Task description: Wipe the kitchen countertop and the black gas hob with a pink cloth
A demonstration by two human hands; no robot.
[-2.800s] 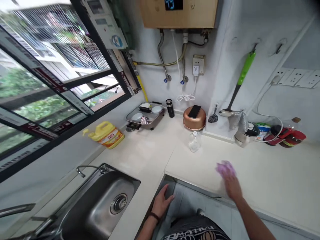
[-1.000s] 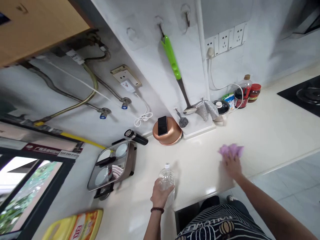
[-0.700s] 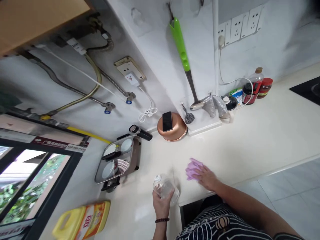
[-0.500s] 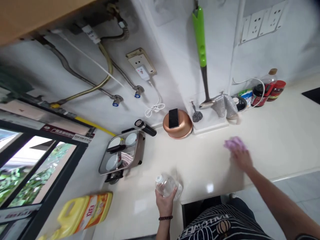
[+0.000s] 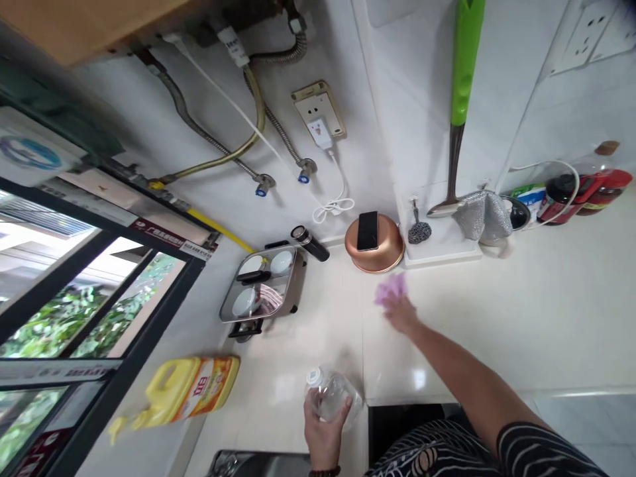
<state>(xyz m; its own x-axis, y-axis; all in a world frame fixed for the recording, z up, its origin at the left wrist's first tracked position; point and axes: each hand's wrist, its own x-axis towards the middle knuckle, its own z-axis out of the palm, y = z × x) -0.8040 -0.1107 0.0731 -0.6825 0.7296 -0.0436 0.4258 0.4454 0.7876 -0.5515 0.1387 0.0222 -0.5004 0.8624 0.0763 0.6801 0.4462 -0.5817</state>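
Note:
My left hand [image 5: 324, 434] grips a clear plastic bottle [image 5: 332, 395] with a white cap, tilted just above the cream countertop [image 5: 521, 318] near its front edge. My right hand [image 5: 400, 314] is stretched forward and presses a purple cloth [image 5: 391, 289] flat on the counter, just in front of an upturned copper bowl [image 5: 374, 247] with a black phone [image 5: 368, 230] lying on it.
A lidded electric pan [image 5: 263, 290] and a black flask [image 5: 310, 242] stand at the back left. A yellow oil jug [image 5: 187, 389] lies by the window. A green-handled ladle [image 5: 460, 99], a scourer [image 5: 420, 230], sauce jars [image 5: 581, 192] and a sink rim [image 5: 258, 462] are in view.
My right hand has swept the purple cloth left and farther back, toward the copper bowl. My left hand keeps hold of the bottle. The view has swung left and down.

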